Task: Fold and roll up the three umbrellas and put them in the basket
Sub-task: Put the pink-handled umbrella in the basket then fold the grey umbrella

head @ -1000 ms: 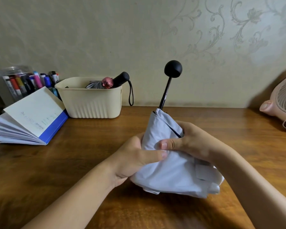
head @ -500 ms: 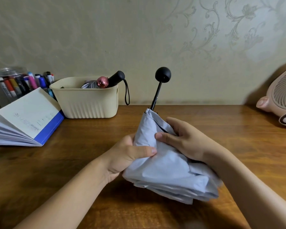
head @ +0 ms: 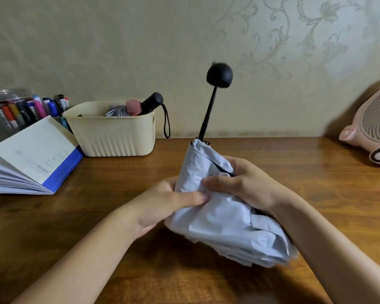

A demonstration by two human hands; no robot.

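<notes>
1. Patterned wallpaper fills the back, and a wooden surface runs across the front.
2. In the middle is a pale blue umbrella, its cloth bunched. It tilts, with the black shaft rising to a round black knob, slightly blurred. I can't tell whether its lower end touches the surface.
3. The left hand grasps the cloth from the left, thumb laid across it.
4. The right hand wraps the cloth from the right, thumb pressing just above the left thumb.
5. Back left, by the wall, a cream basket holds two folded umbrellas: a pink-tipped umbrella and a black-handled umbrella, whose strap hangs over the rim.
6. Beside the basket are an open book and a jar of markers. At far right stands a pink fan.
</notes>
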